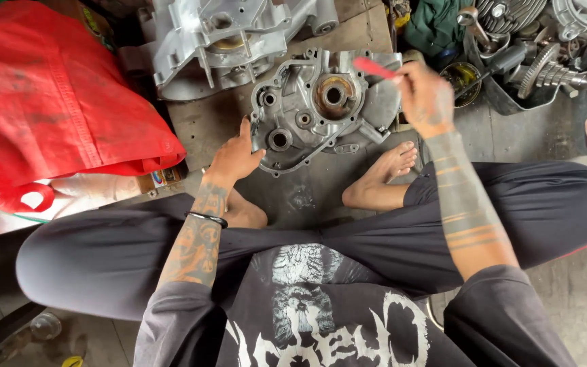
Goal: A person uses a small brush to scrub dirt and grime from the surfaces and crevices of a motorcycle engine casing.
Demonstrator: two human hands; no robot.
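A person sits cross-legged on the floor in dark grey trousers, with both bare feet tucked in close. Right in front of the feet lies a flat silver metal engine case half (324, 109) with round holes in it and a rusty brown ring in the middle. It rests on a dirty brown board (198, 126) on the floor. The left hand (236, 156) is at the lower left edge of this silver case. Its fingers are held close together and the thumb sticks up against the rim, so the hand looks pressed on the edge, not wrapped around it. The right hand (424, 98) is up over the right side of the case. Its fingers are curled in and pinch a thin red stick-like tool (373, 67), which looks blurry. The red tip points left over the case, near the big middle hole. I cannot tell if the tip touches the metal. Behind the case sits another bigger silver engine block (219, 41), just beside it. On the left lies a big red cloth bag (49, 102), well apart from the hands. At the top right there is a dark tray (511, 98) with grey metal gears and other parts in it, and a green rag (433, 24) near it.
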